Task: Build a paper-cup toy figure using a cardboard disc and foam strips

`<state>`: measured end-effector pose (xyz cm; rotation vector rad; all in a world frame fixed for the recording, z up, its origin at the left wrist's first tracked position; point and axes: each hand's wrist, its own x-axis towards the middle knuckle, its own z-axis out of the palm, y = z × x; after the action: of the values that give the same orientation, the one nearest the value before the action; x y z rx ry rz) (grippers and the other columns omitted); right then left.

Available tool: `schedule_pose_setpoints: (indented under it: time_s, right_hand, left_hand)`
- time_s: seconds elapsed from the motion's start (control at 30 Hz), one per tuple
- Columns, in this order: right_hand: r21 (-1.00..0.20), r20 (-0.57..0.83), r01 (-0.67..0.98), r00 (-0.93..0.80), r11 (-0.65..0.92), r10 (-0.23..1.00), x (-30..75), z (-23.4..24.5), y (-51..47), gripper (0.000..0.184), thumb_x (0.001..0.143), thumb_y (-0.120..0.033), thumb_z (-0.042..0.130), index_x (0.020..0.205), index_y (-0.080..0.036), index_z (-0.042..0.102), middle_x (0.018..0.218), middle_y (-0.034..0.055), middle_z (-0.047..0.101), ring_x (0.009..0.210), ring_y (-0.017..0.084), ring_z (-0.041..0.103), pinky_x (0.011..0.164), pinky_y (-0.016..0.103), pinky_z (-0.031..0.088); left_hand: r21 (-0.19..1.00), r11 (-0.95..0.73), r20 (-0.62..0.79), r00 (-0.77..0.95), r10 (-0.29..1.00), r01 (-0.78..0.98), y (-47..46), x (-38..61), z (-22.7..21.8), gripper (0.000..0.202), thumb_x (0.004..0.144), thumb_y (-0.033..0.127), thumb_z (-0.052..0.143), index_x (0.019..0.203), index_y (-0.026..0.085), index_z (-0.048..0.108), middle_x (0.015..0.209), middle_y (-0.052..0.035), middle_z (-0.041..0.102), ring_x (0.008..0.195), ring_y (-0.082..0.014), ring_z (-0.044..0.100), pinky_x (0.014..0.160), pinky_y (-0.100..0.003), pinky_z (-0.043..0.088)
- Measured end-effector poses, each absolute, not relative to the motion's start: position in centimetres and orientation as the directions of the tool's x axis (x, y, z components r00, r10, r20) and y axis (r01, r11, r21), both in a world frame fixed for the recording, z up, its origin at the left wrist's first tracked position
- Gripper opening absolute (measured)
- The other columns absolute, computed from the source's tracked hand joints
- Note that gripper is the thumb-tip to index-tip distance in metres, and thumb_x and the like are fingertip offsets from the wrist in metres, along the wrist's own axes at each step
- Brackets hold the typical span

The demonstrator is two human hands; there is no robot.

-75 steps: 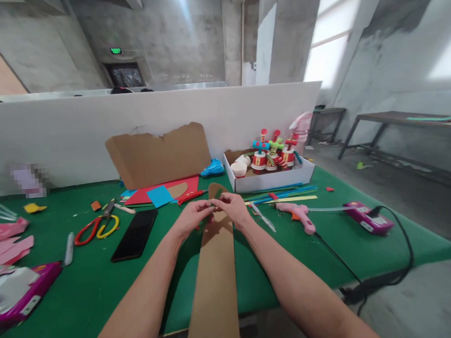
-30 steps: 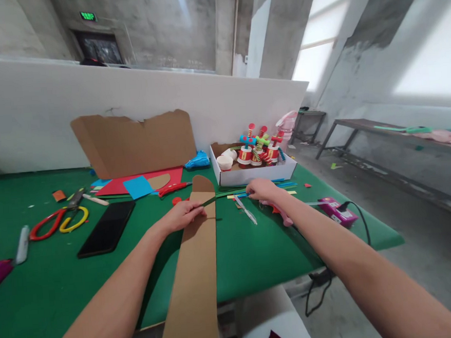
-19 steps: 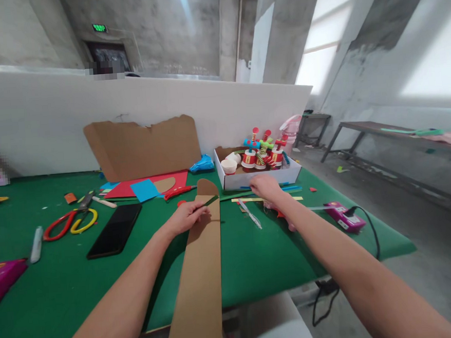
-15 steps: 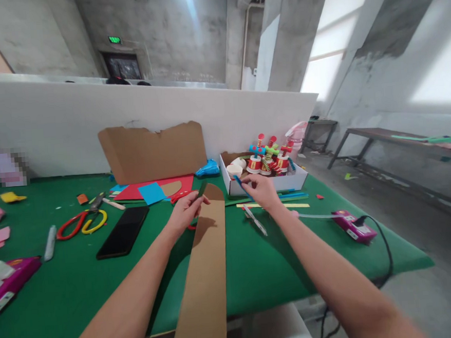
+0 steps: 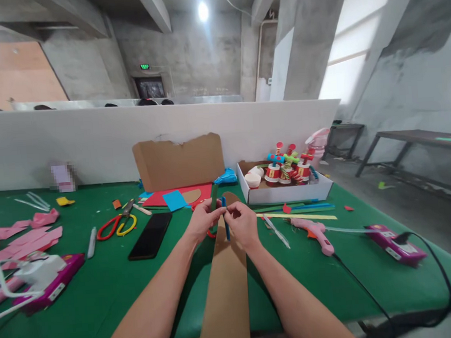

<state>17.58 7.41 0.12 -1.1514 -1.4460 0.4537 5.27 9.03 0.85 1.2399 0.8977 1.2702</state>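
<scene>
The left hand and right hand are bare, as are both forearms, which broaden smoothly from narrower wrists.

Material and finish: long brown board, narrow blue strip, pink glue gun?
Long brown board: likely cardboard, matte; plain kraft-brown surface. Narrow blue strip: possibly paper, looks thin and flat; finish too small to tell. Pink glue gun: apparently plastic, smooth, moulded-looking body.

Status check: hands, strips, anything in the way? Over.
Left hand pinching green strip; right hand on blue strip. Both strips above long cardboard. Pink glue gun off right, apart from hands.
</scene>
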Motion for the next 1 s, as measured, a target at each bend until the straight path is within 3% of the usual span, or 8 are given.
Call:
schedule_pose_setpoints:
  time_s: [0.4, 0.67, 1.0]
  right_hand:
    - [-0.938, 0.339, -0.048, 0.075, 0.342, 0.938, 17.8, 0.3, 7.4, 0.020, 0.063, -0.039, 0.063, 0.062, -0.020, 0.056, 0.060, -0.0005, 0.058, 0.059, 0.014, 0.053, 0.059, 0.027, 0.044]
    - [-0.947, 0.298, -0.098, 0.081, 0.305, 0.951, 18.0, -0.1, 7.6, 0.025, 0.063, -0.039, 0.069, 0.060, -0.018, 0.057, 0.057, -0.0032, 0.054, 0.057, 0.011, 0.047, 0.057, 0.024, 0.039]
    - [-0.932, 0.167, -0.325, 0.006, 0.160, 0.986, 17.9, -0.7, 8.1, 0.031, 0.059, -0.040, 0.075, 0.055, -0.018, 0.053, 0.054, -0.0048, 0.051, 0.054, 0.009, 0.043, 0.057, 0.023, 0.035]
  left_hand:
    - [0.950, -0.055, 0.126, 0.219, 0.968, -0.306, 9.2, 4.8, 0.6, 0.046, 0.052, 0.046, 0.081, 0.076, 0.015, 0.056, 0.049, 0.0084, 0.044, 0.038, -0.0025, 0.034, 0.036, -0.016, 0.020]
    - [0.957, -0.055, 0.121, 0.216, 0.969, -0.286, 8.9, 5.0, 1.0, 0.047, 0.051, 0.044, 0.083, 0.076, 0.014, 0.057, 0.049, 0.0085, 0.044, 0.039, -0.0020, 0.035, 0.038, -0.015, 0.022]
    - [0.955, -0.014, 0.085, 0.230, 0.969, -0.295, 9.2, 5.0, 0.7, 0.051, 0.050, 0.050, 0.081, 0.077, 0.014, 0.058, 0.047, 0.0082, 0.045, 0.035, -0.0025, 0.035, 0.036, -0.015, 0.019]
